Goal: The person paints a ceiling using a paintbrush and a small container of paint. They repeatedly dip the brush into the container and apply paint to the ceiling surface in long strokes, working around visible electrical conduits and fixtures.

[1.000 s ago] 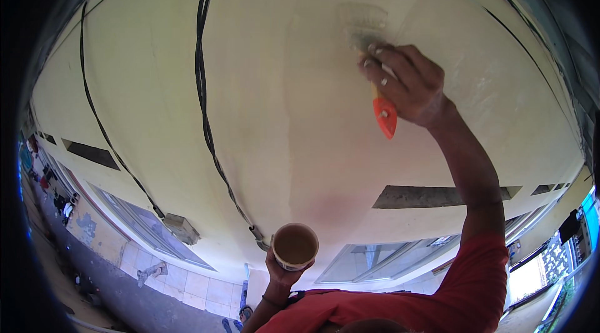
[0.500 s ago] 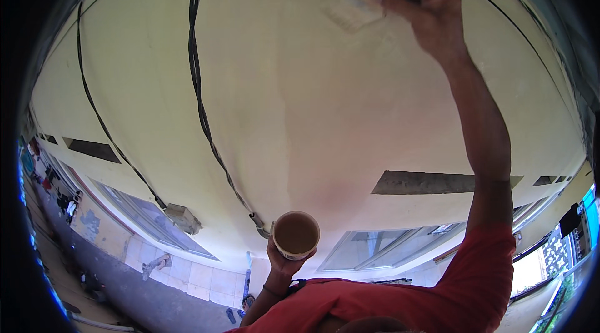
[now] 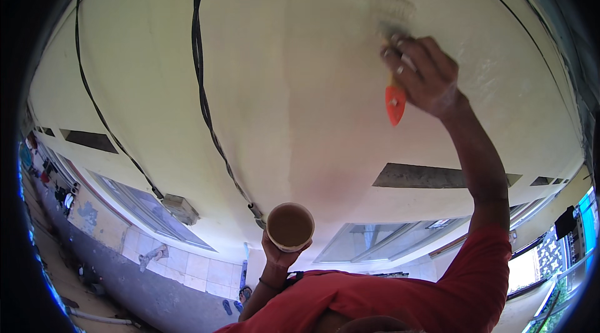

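Note:
A paintbrush with an orange-tipped handle is gripped in my right hand; its motion-blurred bristles lie against the cream wall, high on the right of centre. My left hand holds a round tub of light brown liquid at lower centre, just beside the end of a black cable. Pale streaks mark the wall right of the brush.
Twisted black cables run down the wall. A grey box and dark openings sit lower. Below are windows, a tiled floor and sandals. Clutter lies far left.
Half a second ago the brush pointed sideways high up; now its handle points down and my right hand is lower. The tub has shifted slightly upward in view, as has the scene.

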`<state>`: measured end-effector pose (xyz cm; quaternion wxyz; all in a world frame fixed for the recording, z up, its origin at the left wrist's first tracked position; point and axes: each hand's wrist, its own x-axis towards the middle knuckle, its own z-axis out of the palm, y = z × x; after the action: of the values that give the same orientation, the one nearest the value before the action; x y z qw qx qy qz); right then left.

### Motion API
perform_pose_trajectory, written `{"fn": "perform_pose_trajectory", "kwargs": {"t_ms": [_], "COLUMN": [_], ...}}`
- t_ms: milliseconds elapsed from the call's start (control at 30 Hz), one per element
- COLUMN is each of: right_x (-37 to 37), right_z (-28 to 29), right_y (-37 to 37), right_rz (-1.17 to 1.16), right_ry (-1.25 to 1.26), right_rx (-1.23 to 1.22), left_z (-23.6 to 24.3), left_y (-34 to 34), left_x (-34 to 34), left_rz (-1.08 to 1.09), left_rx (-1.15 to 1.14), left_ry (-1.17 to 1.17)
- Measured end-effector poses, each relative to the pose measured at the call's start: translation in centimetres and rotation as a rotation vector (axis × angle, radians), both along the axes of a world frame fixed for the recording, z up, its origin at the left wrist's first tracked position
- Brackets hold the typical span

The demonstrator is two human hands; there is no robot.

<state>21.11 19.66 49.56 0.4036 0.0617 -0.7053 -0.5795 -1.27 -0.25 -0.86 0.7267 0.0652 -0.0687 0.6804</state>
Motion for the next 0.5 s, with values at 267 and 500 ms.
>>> {"fn": "perform_pose_trajectory", "kwargs": {"t_ms": [267,500], "right_x": [0.0,2.3], "right_z": [-6.2,6.2], "right_y": [-2.5,1.0], "right_rz": [0.168,0.659], "right_ry": [-0.278,0.355], "right_rx": [-0.57,-0.757], "left_z": [0.3,-1.1], "left_y": [0.6,-0.2], "left_x": [0.7,0.7], "left_rz": [-0.051,-0.05], "left_rx": [-0.007,0.004], "left_ry": [-0.018,-0.028]}}
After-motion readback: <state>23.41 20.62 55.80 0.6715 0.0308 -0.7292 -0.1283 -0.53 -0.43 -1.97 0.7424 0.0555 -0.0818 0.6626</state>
